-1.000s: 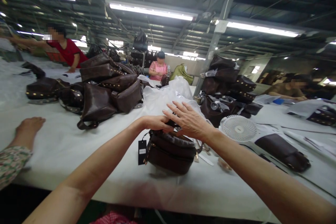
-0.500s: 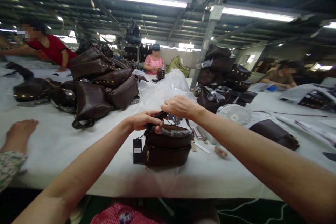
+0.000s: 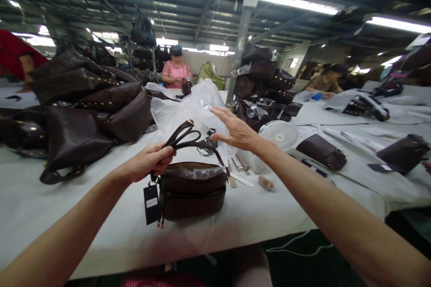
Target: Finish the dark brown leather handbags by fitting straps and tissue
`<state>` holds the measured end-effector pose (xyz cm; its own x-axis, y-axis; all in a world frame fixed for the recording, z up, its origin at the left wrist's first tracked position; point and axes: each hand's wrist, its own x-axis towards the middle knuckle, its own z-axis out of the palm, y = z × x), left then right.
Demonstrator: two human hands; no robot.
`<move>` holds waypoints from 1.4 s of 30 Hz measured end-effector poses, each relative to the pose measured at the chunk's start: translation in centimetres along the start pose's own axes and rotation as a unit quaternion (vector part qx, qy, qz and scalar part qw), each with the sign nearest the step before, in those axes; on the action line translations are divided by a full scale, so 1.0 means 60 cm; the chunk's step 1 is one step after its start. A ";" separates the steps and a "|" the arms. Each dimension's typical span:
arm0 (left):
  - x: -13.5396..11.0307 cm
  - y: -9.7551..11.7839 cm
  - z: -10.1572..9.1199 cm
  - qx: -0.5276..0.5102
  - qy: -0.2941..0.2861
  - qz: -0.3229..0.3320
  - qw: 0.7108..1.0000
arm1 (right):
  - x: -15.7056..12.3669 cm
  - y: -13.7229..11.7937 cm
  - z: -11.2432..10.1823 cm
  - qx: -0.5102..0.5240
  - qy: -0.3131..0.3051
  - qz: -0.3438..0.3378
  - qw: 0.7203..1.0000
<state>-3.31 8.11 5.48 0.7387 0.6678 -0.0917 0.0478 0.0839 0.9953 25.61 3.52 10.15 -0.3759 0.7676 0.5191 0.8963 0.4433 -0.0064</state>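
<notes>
A small dark brown handbag (image 3: 195, 195) stands upright on the white-covered table, its top open with clear plastic showing inside. My left hand (image 3: 148, 161) is closed around the bag's strap (image 3: 183, 136), which is gathered in loops above the bag's left end. At that same end hangs a black tag (image 3: 151, 204). My right hand (image 3: 235, 130) is open, fingers stretched forward, over the near edge of a heap of clear plastic bags (image 3: 188, 107). Beneath it lie small black tags with cords (image 3: 209, 143).
Brown leather bags (image 3: 81, 130) are piled at the left, with more bags (image 3: 262, 80) stacked beside the pillar. A white fan (image 3: 279, 133), a brown pouch (image 3: 321, 150) and pale strips (image 3: 239, 163) lie at the right. Other people (image 3: 175, 69) work across the table.
My right hand has let go of the strap and opened, reaching forward to the plastic bags. My left hand keeps the strap, now fanned into loops. The view has turned right.
</notes>
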 end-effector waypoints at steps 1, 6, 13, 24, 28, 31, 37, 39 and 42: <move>-0.003 -0.002 -0.002 -0.009 0.014 0.001 1.000 | -0.032 0.020 0.006 0.010 0.006 0.087 0.996; -0.008 -0.012 -0.021 -0.040 0.108 0.014 0.993 | -0.185 0.076 0.089 0.008 -0.186 0.263 0.947; -0.016 -0.007 -0.047 0.059 0.169 -0.001 0.984 | -0.221 0.086 0.204 -0.010 -0.211 0.292 0.933; -0.007 -0.013 -0.052 0.134 0.197 -0.026 0.971 | -0.157 0.014 0.301 0.033 -0.240 0.200 0.949; -0.006 -0.015 -0.060 0.118 0.183 -0.028 0.975 | -0.188 0.022 0.284 0.062 -0.233 0.176 0.955; -0.007 -0.022 -0.064 0.106 0.177 -0.033 0.978 | -0.245 0.038 0.263 0.103 -0.215 0.143 0.961; -0.001 -0.028 -0.062 0.083 0.186 -0.022 0.979 | -0.326 0.064 0.236 0.058 -0.119 0.174 0.976; 0.000 -0.025 -0.058 0.080 0.184 -0.017 0.980 | -0.327 0.065 0.229 0.004 -0.163 0.193 0.968; -0.003 -0.019 -0.048 0.089 0.192 -0.006 0.977 | -0.313 0.057 0.219 -0.048 -0.225 0.186 0.955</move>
<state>-5.43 10.03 4.28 0.4329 0.8984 -0.0733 0.1951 -0.0140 0.9807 32.66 -3.32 -10.86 -0.0717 0.9946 0.0756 0.9968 0.0742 -0.0299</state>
